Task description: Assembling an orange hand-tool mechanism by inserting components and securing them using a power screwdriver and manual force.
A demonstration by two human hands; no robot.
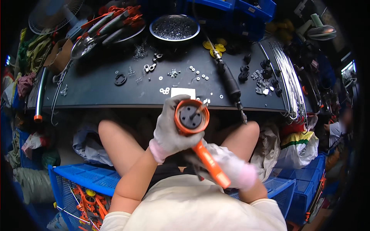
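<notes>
My gloved left hand [168, 129] is closed around an orange round housing [186, 131], held up in front of the bench edge. Inside its cup sits a black disc [188, 118] with several holes, and a short post stands up near the disc's middle. From the housing an orange handle [211, 163] slants down to the right. My gloved right hand [233, 164] is beside and partly behind that handle; motion smears its fingers, so their grip is unclear. A white card [182, 91] lies on the bench just beyond my left hand.
On the dark bench [100, 92] lie small washers, screws and a black ring [120, 79]. A black power screwdriver [229, 82] hangs over its front edge. Behind stands a metal bowl [174, 37] of small parts; bent metal rods [285, 77] lie right. Blue crates [86, 179] flank me.
</notes>
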